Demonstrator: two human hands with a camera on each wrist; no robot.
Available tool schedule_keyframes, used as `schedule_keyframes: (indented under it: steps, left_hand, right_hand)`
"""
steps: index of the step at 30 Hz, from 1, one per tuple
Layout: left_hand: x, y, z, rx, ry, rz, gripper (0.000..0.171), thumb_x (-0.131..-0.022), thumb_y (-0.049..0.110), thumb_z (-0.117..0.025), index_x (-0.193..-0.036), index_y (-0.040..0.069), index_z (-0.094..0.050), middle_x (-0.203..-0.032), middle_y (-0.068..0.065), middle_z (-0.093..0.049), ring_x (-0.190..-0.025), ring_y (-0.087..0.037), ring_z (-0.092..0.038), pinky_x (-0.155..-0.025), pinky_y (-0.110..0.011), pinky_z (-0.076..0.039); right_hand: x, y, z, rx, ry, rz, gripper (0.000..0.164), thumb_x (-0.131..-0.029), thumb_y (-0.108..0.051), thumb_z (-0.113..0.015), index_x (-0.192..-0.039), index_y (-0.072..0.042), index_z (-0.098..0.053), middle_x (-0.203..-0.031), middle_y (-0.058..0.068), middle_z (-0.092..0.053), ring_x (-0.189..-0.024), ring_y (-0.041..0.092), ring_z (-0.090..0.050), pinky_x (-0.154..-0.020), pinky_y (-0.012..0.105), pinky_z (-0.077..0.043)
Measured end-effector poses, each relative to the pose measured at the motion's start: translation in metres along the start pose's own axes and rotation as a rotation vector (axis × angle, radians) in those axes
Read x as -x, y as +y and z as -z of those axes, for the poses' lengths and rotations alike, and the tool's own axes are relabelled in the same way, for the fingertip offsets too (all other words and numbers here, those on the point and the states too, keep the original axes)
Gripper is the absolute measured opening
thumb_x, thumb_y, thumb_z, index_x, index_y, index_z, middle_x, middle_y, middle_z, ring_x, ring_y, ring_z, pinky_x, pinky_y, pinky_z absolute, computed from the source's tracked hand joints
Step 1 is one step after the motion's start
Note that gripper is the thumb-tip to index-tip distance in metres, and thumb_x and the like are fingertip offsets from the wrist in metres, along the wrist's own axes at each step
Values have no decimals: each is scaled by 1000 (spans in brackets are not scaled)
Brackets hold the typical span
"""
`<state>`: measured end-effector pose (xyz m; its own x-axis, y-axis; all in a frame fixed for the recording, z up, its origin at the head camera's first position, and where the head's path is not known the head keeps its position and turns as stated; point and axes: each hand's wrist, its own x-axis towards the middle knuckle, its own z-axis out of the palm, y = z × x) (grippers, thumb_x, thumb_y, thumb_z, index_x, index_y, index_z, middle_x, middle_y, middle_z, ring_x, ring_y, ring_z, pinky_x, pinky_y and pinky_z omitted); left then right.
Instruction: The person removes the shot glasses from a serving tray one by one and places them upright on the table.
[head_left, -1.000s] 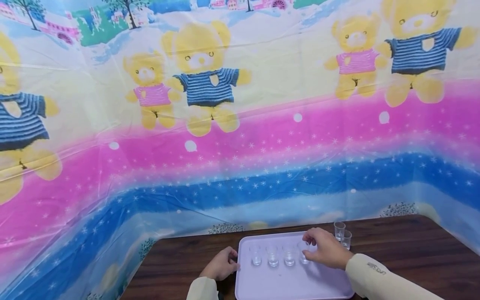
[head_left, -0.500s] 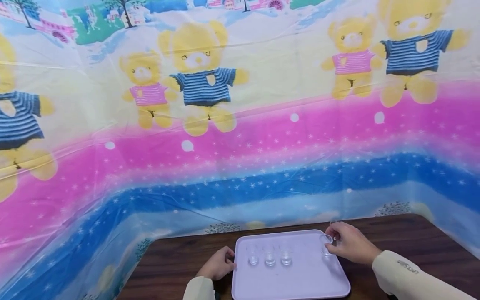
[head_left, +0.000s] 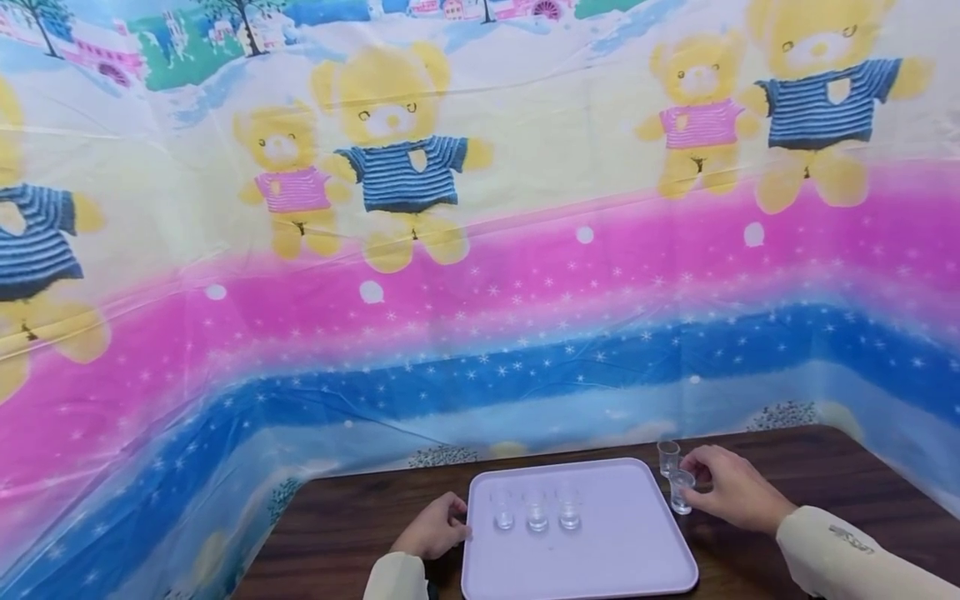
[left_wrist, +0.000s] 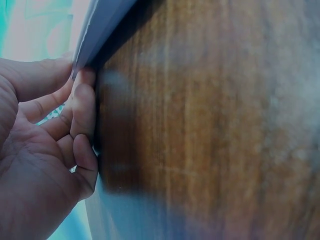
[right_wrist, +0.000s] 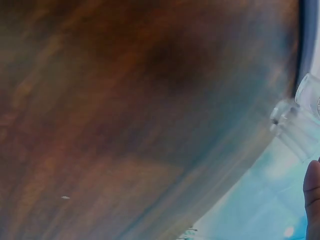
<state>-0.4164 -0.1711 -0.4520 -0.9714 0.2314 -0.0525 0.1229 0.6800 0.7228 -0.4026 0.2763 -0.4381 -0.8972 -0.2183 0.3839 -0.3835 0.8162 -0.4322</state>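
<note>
1. Backdrop [head_left: 480,250] printed with yellow bears above pink and blue bands fills most of the head view.
2. Dark wooden table [head_left: 360,510] stands in front of it.
3. Lilac tray [head_left: 577,568] lies on the wood.
4. Right hand [head_left: 738,490]: thumb and fingers pinch a held glass [head_left: 678,497], small and clear, just beyond the tray's right edge; whether its base touches the table I cannot tell.
5. Left hand [head_left: 433,527]: thumb and fingertip clamp the tray's left edge between them.
6. Three clear glasses [head_left: 536,515] stand upright in a row on the tray; a rear glass [head_left: 667,454] stands just behind the held one.
</note>
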Motion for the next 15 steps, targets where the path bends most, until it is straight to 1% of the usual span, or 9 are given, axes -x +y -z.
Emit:
schedule_keyframes:
  steps: [3, 8, 15]
  left_hand:
    - [0, 0, 0, 3, -2, -8, 21, -86, 0, -64, -103, 0, -52, -75, -7, -56, -66, -19, -55, -58, -34, -45]
    - [1, 1, 0, 9, -1, -24, 21, -86, -1, -64, -102, -1, -51, -75, -7, -55, -66, -19, -55, -58, -34, -45]
    - [2, 0, 0, -1, 6, -13, 21, -85, 0, -64, -103, 0, -52, -74, -7, -56, -66, -19, -55, -57, -33, -45]
  right_hand:
    - [3, 5, -2, 28, -5, -10, 29, -76, -20, -78, -97, -6, -64, -87, 1, -57, -77, 12, -52, -66, 34, -47]
    - [5, 9, -5, 34, -12, -22, 29, -76, -20, -78, -97, -6, -64, -88, 2, -57, -78, 13, -53, -66, 35, -48]
    - [3, 9, -4, 45, -4, -35, 25, -75, -18, -78, -94, -7, -66, -85, 1, -57, -76, 13, -53, -66, 35, -48]
